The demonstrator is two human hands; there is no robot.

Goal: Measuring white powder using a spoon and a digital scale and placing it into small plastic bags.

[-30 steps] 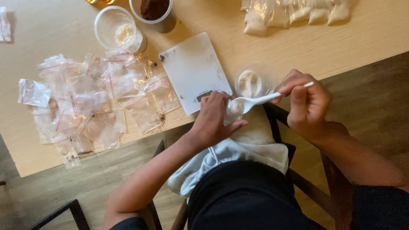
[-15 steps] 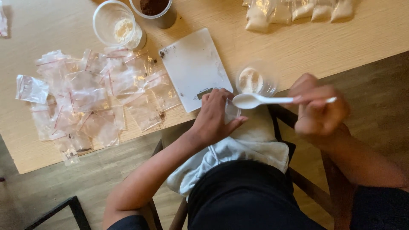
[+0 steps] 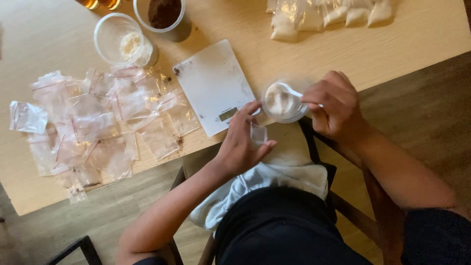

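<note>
1. Head view, looking straight down: the left hand (image 3: 243,142) pinches a small clear bag (image 3: 258,133) between thumb and fingers, mouth up, just off the near edge of the worktop (image 3: 39,44). Held there, the bag sits close under the powder source, so any transfer is short.

2. At about 2 o'clock from the left hand, the right hand (image 3: 336,108) is closed around the handle of a white plastic spoon (image 3: 290,91), fingers curled over it. The bowl of the spoon is down in a small clear cup (image 3: 282,103) of pale powder, which looks to rest on the worktop edge, though its base is hidden.

3. Cup and bag lie just beside each other, apart, with the cup at 1 o'clock from the bag. That keeps both hands working over the person's lap and the pale cloth (image 3: 274,181) spread there, which would catch a spill.

4. At 11 o'clock from the left hand lies a flat white kitchen scale (image 3: 213,83), its small display toward the person, within easy reach of either hand.

5. At 9 o'clock spreads a loose heap of empty clear bags (image 3: 98,122), on the left hand's own side.

6. Farther off at 11 o'clock stand a clear tub with a little pale powder (image 3: 120,39) and a tub of dark brown powder (image 3: 164,12). At 1 o'clock, along the far edge, sits a row of filled bags (image 3: 324,14), well clear of the empties.
</note>
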